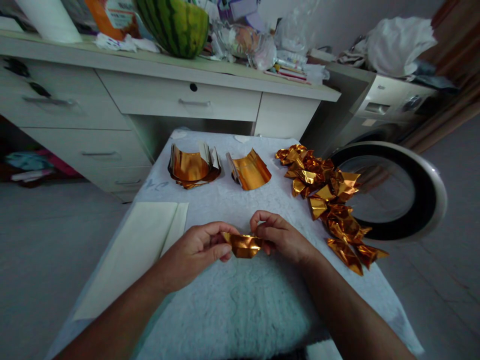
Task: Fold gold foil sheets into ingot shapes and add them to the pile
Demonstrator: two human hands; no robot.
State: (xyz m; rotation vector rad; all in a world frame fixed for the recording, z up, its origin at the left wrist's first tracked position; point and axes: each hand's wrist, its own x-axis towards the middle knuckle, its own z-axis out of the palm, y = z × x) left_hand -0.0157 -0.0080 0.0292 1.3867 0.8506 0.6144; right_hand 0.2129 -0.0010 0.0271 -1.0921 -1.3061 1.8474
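Gold foil, one piece, is pinched by left hand and right hand near two curled stacks.

Frame centre: foil piece, between left hand and right hand. Behind it, on the table: foil sheets. Right: folded foils. Left: paper. Top: counter, behind table.

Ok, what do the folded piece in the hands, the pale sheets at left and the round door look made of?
Folded piece: glossy gold foil or metallic paper; bright highlights along sharp creases.
Pale sheets: probably matte paper; flat, straight-edged, no shine.
Round door: smooth glass or clear plastic in the middle; looks see-through.
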